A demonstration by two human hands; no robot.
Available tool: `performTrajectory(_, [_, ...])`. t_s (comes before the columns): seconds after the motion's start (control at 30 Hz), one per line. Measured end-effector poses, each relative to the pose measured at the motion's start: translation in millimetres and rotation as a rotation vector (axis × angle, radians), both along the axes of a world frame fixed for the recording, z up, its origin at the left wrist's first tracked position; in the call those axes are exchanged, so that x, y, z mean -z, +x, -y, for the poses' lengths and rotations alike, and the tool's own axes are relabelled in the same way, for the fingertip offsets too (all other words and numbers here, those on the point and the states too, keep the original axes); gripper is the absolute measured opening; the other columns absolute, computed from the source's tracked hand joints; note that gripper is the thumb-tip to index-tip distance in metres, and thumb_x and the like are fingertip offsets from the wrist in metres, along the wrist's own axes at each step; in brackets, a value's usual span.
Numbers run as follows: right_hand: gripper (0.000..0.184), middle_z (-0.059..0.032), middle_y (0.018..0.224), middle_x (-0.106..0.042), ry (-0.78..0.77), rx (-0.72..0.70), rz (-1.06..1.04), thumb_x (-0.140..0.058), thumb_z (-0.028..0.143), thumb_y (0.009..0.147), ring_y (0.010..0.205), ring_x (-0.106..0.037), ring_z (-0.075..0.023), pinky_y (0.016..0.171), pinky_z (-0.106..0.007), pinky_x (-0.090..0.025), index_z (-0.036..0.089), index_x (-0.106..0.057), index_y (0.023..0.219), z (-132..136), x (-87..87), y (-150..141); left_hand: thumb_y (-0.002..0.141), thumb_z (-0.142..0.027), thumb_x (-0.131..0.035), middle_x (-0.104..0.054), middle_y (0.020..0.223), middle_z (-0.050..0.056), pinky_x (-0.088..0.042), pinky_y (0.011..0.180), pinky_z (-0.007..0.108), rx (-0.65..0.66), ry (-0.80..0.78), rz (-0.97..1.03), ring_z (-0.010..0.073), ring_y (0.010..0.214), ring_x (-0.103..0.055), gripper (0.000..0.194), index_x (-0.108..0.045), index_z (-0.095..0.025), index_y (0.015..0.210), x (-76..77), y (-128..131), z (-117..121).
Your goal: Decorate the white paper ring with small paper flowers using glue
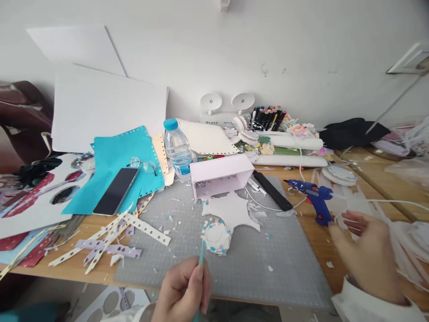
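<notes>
My left hand [182, 290] is at the bottom centre, pinched shut on a thin teal stick [201, 252] whose tip points up toward a small round white paper cup with coloured dots on its rim [216, 235]. The cup rests on a grey cutting mat [254, 250]. My right hand [367, 257] hovers at the right over the wooden table, fingers spread and holding nothing, just below a blue glue gun [313, 197]. A white sleeve covers that wrist.
A pale pink box [221, 175] lies on its side behind a white paper cut-out [231, 210]. A water bottle [178, 150], phone [115, 191], glasses [144, 164] and teal sheet [117, 154] sit left. Punched paper strips [110, 239] litter the front left. Markers [268, 117] stand at the back.
</notes>
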State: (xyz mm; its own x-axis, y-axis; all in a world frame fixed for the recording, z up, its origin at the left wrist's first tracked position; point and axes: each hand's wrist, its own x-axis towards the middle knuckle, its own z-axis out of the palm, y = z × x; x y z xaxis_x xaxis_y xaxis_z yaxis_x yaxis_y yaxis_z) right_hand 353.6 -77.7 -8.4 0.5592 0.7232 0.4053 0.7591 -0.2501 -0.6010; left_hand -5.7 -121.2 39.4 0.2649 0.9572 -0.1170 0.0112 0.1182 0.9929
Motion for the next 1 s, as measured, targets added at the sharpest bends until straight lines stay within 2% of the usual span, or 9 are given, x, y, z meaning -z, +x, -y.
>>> performTrajectory(0.13, [0.024, -0.0116, 0.08, -0.057, -0.071, -0.088, 0.183, -0.053, 0.036, 0.069, 0.079, -0.059, -0.0318, 0.074, -0.046, -0.047, 0.019, -0.048, 0.084, -29, -0.8, -6, 0.094, -0.057, -0.035, -0.04, 0.049, 0.0, -0.028, 0.052, 0.024, 0.055, 0.039, -0.048, 0.0102, 0.049, -0.036, 0.059, -0.038, -0.017, 0.051, -2.3, -8, 1])
performTrajectory(0.2, [0.018, -0.0074, 0.069, -0.051, -0.079, -0.113, 0.258, -0.054, 0.033, 0.069, 0.07, -0.055, -0.0294, 0.067, -0.044, -0.044, 0.022, -0.042, 0.076, -38, 2.4, -6, 0.094, -0.057, -0.033, -0.039, 0.049, 0.0, -0.028, 0.052, 0.024, 0.075, 0.059, -0.087, 0.0101, 0.049, -0.035, 0.059, -0.037, -0.017, 0.051, -3.7, -12, -2])
performTrajectory(0.37, [0.029, 0.0022, 0.058, -0.035, -0.105, -0.147, 0.226, -0.056, 0.024, 0.069, 0.049, -0.041, -0.0181, 0.05, -0.036, -0.033, 0.028, -0.028, 0.067, -47, -0.6, -3, 0.094, -0.058, -0.033, -0.037, 0.05, -0.002, -0.026, 0.049, 0.023, 0.14, 0.175, -0.218, 0.0095, 0.049, -0.034, 0.058, -0.038, -0.016, 0.053, -11.4, -22, -29])
performTrajectory(0.43, [0.033, 0.0035, 0.056, -0.034, -0.095, -0.091, 0.188, -0.061, 0.022, 0.066, 0.046, -0.037, -0.0161, 0.049, -0.036, -0.032, 0.028, -0.028, 0.066, -47, -12.3, -4, 0.093, -0.058, -0.034, -0.037, 0.052, -0.002, -0.026, 0.049, 0.023, 0.206, 0.227, -0.223, 0.009, 0.049, -0.032, 0.058, -0.039, -0.016, 0.054, -14.5, -24, -47])
performTrajectory(0.53, [0.042, 0.0053, 0.05, -0.035, -0.082, 0.163, 0.072, -0.076, 0.025, 0.052, 0.04, -0.029, -0.0125, 0.044, -0.034, -0.028, 0.029, -0.035, 0.061, -44, -36.6, -12, 0.094, -0.057, -0.035, -0.039, 0.051, -0.002, -0.027, 0.05, 0.023, 0.282, 0.268, -0.178, 0.0093, 0.049, -0.035, 0.057, -0.041, -0.016, 0.054, -14.6, -22, -77])
performTrajectory(0.63, [0.042, 0.0011, 0.04, -0.04, -0.063, 0.286, -0.042, -0.082, 0.033, 0.044, 0.038, -0.034, -0.014, 0.044, -0.036, -0.03, 0.027, -0.041, 0.045, -42, -56.1, -31, 0.093, -0.057, -0.038, -0.041, 0.05, -0.002, -0.029, 0.05, 0.024, 0.362, 0.29, -0.093, 0.0092, 0.049, -0.036, 0.057, -0.043, -0.016, 0.053, -7.8, -15, -104])
performTrajectory(0.73, [0.03, -0.0029, 0.042, -0.05, 0.024, 0.171, -0.13, -0.079, 0.032, 0.046, 0.042, -0.05, -0.0202, 0.045, -0.035, -0.036, 0.023, -0.05, 0.044, -41, -62.4, -60, 0.093, -0.056, -0.038, -0.041, 0.049, -0.002, -0.03, 0.049, 0.023, 0.388, 0.271, -0.045, 0.0092, 0.048, -0.036, 0.057, -0.043, -0.016, 0.052, 2.1, -8, -120])
performTrajectory(0.87, [0.024, 0.002, 0.036, -0.046, 0.105, -0.159, -0.119, -0.069, 0.028, 0.055, 0.035, -0.045, -0.015, 0.038, -0.029, -0.037, 0.022, -0.049, 0.043, -47, -53.4, -100, 0.095, -0.052, -0.037, -0.042, 0.048, -0.001, -0.031, 0.048, 0.023, 0.403, 0.298, -0.032, 0.009, 0.046, -0.037, 0.057, -0.043, -0.016, 0.051, 11.6, -8, -123])
performTrajectory(1.0, [0.009, 0.002, 0.051, -0.056, 0.203, -0.436, -0.089, -0.064, 0.022, 0.062, 0.048, -0.055, -0.0172, 0.048, -0.029, -0.045, 0.019, -0.059, 0.069, -55, -35.3, -122, 0.097, -0.043, -0.037, -0.045, 0.046, 0.001, -0.034, 0.049, 0.023, 0.403, 0.362, -0.007, 0.0092, 0.046, -0.04, 0.056, -0.043, -0.016, 0.049, 13.1, -12, -119])
